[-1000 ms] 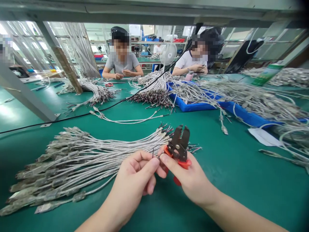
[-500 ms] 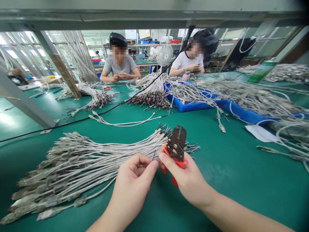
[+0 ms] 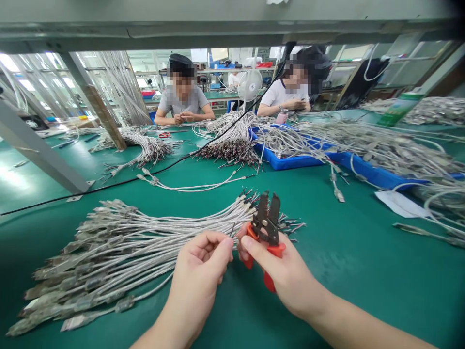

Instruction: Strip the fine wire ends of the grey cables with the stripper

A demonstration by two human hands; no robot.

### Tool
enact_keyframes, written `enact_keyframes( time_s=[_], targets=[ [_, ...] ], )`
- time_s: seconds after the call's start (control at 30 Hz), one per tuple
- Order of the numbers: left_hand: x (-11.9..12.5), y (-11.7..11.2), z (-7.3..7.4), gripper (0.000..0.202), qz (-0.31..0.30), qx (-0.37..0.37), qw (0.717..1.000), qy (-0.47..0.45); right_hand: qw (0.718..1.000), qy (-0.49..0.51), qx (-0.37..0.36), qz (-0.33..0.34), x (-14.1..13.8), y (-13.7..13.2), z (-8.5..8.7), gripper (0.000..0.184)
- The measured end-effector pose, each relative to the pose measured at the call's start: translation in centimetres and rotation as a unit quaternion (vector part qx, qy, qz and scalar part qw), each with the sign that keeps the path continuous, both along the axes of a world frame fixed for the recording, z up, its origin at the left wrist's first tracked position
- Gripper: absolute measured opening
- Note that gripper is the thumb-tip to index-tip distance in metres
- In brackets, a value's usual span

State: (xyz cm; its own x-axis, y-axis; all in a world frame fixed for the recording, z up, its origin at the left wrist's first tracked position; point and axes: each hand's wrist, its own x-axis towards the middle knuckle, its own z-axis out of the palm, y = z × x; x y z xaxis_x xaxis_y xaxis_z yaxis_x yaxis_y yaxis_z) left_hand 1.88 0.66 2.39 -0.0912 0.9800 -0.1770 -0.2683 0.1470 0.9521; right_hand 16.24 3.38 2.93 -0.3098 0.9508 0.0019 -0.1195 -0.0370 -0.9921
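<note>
My left hand [image 3: 203, 266] is closed in a pinch, and a thin dark wire [image 3: 233, 230] sticks up at its fingertips. The rest of that wire is hidden by the fingers. In my right hand [image 3: 286, 271] is a wire stripper [image 3: 267, 220] with red handles and dark notched jaws. Its jaws point up and stand apart, with nothing between them. The fingertips of both hands are close together. Behind them lies a bundle of white cables [image 3: 156, 237], connectors to the left and bare wire ends to the right.
A black cord [image 3: 174, 159] crosses the green table [image 3: 348, 300]. Beyond it lie two loose cables [image 3: 192, 186] and a cable heap [image 3: 232, 138]. Blue trays [image 3: 298, 162] full of cables stand at the right. Two people sit opposite; a metal beam [image 3: 218, 36] runs overhead.
The wire stripper's handles and jaws have spread slightly wider. My left fingertips have drawn back a little from the right hand. The whole view has shifted slightly.
</note>
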Motion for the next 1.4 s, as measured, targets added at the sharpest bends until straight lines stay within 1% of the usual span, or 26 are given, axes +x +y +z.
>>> enact_keyframes(
  time_s=[0.13,0.23,0.37,0.53,0.67,0.8,0.9,1.07,1.17,1.3,1.37,1.4],
  targets=[
    [0.0,0.2,0.2,0.023,0.023,0.018,1.000,0.001,1.000,-0.012,0.004,-0.024,-0.1,-0.2,-0.1,0.030],
    [0.3,0.3,0.6,0.021,0.030,0.021,0.999,0.003,1.000,-0.012,0.003,-0.021,-0.1,-0.1,-0.1,0.030],
    [0.5,0.4,0.8,0.019,0.025,0.011,1.000,-0.003,1.000,-0.007,0.000,-0.016,-0.2,-0.2,0.0,0.030],
    [0.5,0.3,1.0,0.017,0.024,0.008,0.999,-0.020,1.000,0.000,-0.007,-0.025,-0.4,-0.3,0.1,0.031],
    [0.6,0.2,1.1,0.013,0.014,0.008,0.999,-0.028,1.000,-0.006,-0.006,-0.024,-0.4,-0.3,-0.1,0.030],
    [0.6,0.2,1.3,0.011,0.002,0.017,1.000,-0.024,0.999,-0.001,-0.002,-0.037,-0.4,-0.3,-0.4,0.030],
    [0.5,0.2,1.3,0.011,-0.008,0.022,1.000,-0.018,0.999,-0.011,-0.010,-0.041,-0.2,-0.3,-0.4,0.031],
    [0.5,0.3,0.9,0.013,-0.034,0.041,0.998,0.019,0.999,-0.022,-0.007,-0.033,-0.1,-0.2,0.0,0.025],
    [0.4,0.2,0.5,0.013,-0.035,0.058,0.995,0.068,0.999,-0.026,0.000,-0.036,0.0,-0.1,0.1,0.023],
    [0.3,-0.1,0.2,0.013,-0.055,0.085,0.985,0.137,0.999,-0.034,-0.001,-0.036,0.1,0.1,0.2,0.023],
    [0.3,-0.2,0.1,0.013,-0.052,0.088,0.986,0.134,0.999,-0.037,-0.001,-0.021,0.1,0.0,0.3,0.024],
    [0.3,-0.2,0.1,0.013,-0.042,0.080,0.989,0.114,0.999,-0.038,0.000,-0.012,0.1,0.0,0.4,0.024]
  ],
)
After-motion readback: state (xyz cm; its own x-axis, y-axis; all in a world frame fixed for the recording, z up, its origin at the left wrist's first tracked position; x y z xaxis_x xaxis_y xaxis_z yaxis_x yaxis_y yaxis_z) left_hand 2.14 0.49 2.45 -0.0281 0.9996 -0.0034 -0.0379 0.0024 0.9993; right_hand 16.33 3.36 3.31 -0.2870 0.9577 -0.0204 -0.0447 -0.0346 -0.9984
